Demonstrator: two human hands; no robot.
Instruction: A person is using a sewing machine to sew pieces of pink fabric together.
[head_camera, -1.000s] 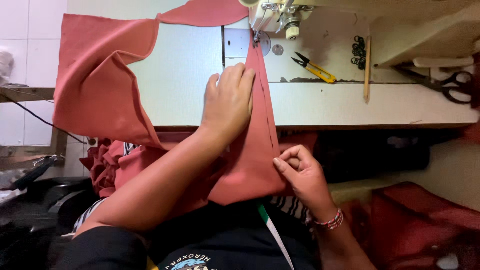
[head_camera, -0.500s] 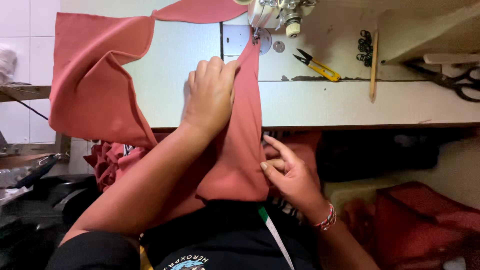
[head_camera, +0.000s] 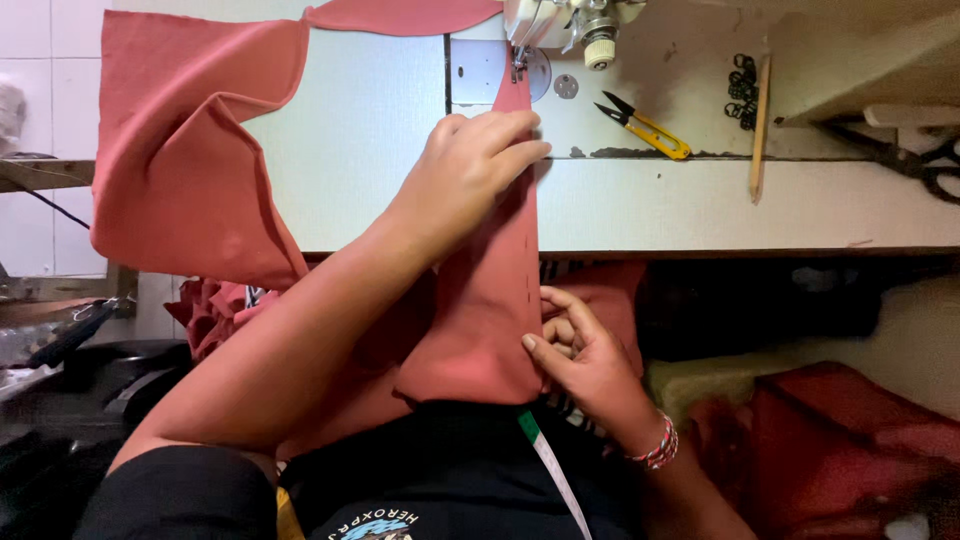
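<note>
A strip of red fabric (head_camera: 490, 290) runs from my lap up over the table edge to the needle of a white sewing machine (head_camera: 560, 20). My left hand (head_camera: 465, 180) lies flat on the strip on the table, fingers pointing right, pressing it down. My right hand (head_camera: 570, 350) is below the table edge and pinches the strip's right edge between thumb and fingers. A larger red fabric piece (head_camera: 190, 150) spreads over the table's left side and hangs off it.
Yellow-handled thread snips (head_camera: 645, 128), a wooden stick (head_camera: 760, 125) and small black rings (head_camera: 742, 85) lie on the white table (head_camera: 700, 205). Dark scissors (head_camera: 920, 155) sit at far right. More red fabric (head_camera: 850, 450) is piled at lower right. A measuring tape (head_camera: 555, 465) hangs over my chest.
My left hand has slid up the strip toward the machine needle. My right hand has dropped lower and regripped the strip's edge.
</note>
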